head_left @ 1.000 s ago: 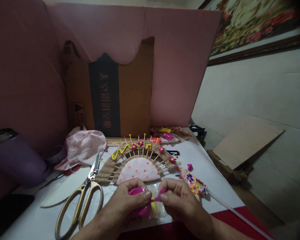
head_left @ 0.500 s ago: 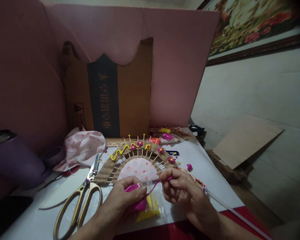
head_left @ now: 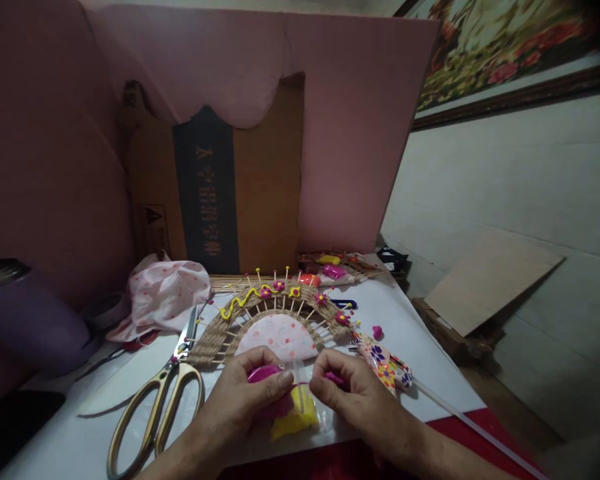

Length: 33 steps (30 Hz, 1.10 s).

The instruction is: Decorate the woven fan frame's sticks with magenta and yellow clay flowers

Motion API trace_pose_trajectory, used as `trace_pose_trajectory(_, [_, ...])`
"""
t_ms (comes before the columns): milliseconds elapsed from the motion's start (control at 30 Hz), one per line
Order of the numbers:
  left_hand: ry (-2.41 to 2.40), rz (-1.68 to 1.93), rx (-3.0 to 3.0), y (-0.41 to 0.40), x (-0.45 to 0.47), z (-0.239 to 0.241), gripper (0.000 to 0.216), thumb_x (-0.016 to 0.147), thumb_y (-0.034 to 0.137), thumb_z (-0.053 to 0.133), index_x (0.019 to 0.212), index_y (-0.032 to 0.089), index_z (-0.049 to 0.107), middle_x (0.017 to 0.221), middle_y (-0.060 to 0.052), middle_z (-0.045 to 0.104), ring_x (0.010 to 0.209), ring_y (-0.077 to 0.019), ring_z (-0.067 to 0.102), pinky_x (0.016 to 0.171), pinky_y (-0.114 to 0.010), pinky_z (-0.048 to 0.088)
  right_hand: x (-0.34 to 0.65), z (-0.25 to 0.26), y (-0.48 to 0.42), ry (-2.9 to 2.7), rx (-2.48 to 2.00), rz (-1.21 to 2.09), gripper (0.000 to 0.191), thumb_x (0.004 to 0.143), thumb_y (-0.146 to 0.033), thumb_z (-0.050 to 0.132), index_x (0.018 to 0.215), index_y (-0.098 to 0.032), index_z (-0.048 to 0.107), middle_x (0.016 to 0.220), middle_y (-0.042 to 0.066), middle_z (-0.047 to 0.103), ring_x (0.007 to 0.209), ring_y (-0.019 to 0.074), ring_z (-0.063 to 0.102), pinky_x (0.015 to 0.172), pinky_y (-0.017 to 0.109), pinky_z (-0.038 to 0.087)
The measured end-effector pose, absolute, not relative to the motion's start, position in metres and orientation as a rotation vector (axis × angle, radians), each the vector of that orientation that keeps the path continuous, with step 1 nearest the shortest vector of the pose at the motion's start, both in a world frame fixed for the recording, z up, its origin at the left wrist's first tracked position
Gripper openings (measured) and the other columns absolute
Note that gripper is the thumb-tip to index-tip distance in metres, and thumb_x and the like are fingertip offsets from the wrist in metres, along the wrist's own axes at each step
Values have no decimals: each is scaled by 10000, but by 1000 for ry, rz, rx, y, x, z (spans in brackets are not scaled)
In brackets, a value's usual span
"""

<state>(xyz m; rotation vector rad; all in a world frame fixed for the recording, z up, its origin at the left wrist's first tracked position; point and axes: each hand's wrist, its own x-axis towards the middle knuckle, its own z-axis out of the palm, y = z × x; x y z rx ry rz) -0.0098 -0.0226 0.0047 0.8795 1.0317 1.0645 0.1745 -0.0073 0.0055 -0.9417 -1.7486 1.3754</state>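
Note:
My left hand (head_left: 237, 400) is closed around a lump of magenta modelling clay (head_left: 266, 372), the thumb pressing on top. A clear plastic bag with yellow clay (head_left: 296, 415) is just right of it; whether the hand grips the bag too I cannot tell. My right hand (head_left: 365, 400) is closed in a pinch, with a small bit of magenta clay (head_left: 334, 378) showing between its fingers. A very thin magenta strand seems to run between the hands. Beyond them lies a woven twine half-round (head_left: 210, 348) with sticks, clay flowers, a yellow wavy strip and a dotted fabric centre (head_left: 277, 337).
Gold-handled scissors (head_left: 183, 387) lie at left, near dotted cloth (head_left: 167, 297) and a purple container (head_left: 27, 327). At right are a small magenta lump (head_left: 377, 332), a flower-patterned piece (head_left: 380, 360) and a pale rod (head_left: 465, 417). A cardboard piece (head_left: 267, 193) stands behind.
My right hand has come lower and nearer my left hand, its fingers curling in more. The thicker magenta strand that stretched between the hands is now much thinner.

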Motion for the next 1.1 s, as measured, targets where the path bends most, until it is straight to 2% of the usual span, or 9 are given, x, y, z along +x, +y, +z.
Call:
trace_pose_trajectory(67, [1033, 1064, 878, -22, -10, 5, 379, 535, 365, 807, 615, 150, 505, 484, 24, 571, 419, -68, 497, 422, -163, 324, 174, 5, -6, -1698, -918, 1408, 338, 814, -452, 576, 679, -158, 478, 588, -48, 430, 522, 67, 379, 476, 182, 306])
trace_pose_trajectory(200, [1029, 1072, 853, -24, -10, 9, 361, 551, 344, 804, 607, 146, 507, 487, 31, 557, 420, -60, 485, 418, -157, 326, 174, 6, -1, -1412, -664, 1725, 321, 844, -484, 514, 758, -187, 432, 615, -32, 540, 390, 51, 402, 365, 167, 308])
trace_pose_trajectory(333, [1022, 1108, 785, -24, -9, 12, 339, 569, 309, 801, 608, 141, 510, 493, 22, 568, 426, -61, 494, 433, -159, 356, 175, 10, 2, -1180, -635, 1777, 314, 797, -468, 598, 814, -165, 519, 567, -72, 443, 381, 20, 262, 341, 137, 220])
trace_pose_trajectory(500, [1007, 1126, 813, -21, -12, 8, 344, 576, 323, 797, 611, 136, 511, 485, 16, 563, 421, -58, 489, 430, -156, 360, 175, 8, -2, -1391, -813, 1649, 409, 790, -524, 577, 787, -117, 614, 485, -85, 317, 412, 33, 230, 373, 169, 155])
trace_pose_trajectory(700, [1063, 1068, 911, -20, -12, 6, 355, 633, 418, 737, 641, 157, 497, 476, 21, 552, 362, -48, 418, 347, -147, 241, 172, 5, -7, -1546, -800, 1658, 450, 802, -534, 551, 912, -108, 642, 511, -79, 322, 403, 30, 228, 369, 182, 144])
trace_pose_trajectory(867, [969, 1120, 870, -22, -9, 4, 345, 630, 393, 747, 635, 155, 496, 496, 30, 536, 429, -54, 453, 427, -156, 311, 171, 2, -11, -1526, -702, 1754, 454, 799, -516, 569, 1021, -126, 638, 507, -79, 342, 405, 27, 229, 381, 177, 148])
trace_pose_trajectory(1000, [1004, 1038, 931, -23, -9, 1, 356, 638, 454, 720, 670, 160, 522, 499, 29, 530, 395, -56, 422, 376, -159, 260, 171, -6, -12, -1532, -650, 1826, 475, 807, -481, 582, 1162, -166, 583, 505, -83, 346, 417, 33, 267, 397, 171, 192])
trace_pose_trajectory(1100, [973, 1020, 912, -24, -9, 3, 368, 679, 487, 674, 647, 161, 506, 494, 39, 499, 383, -46, 382, 367, -157, 249, 171, -9, -12, -1588, -689, 1794, 440, 830, -451, 567, 1172, -176, 586, 501, -78, 360, 416, 36, 290, 401, 175, 216])
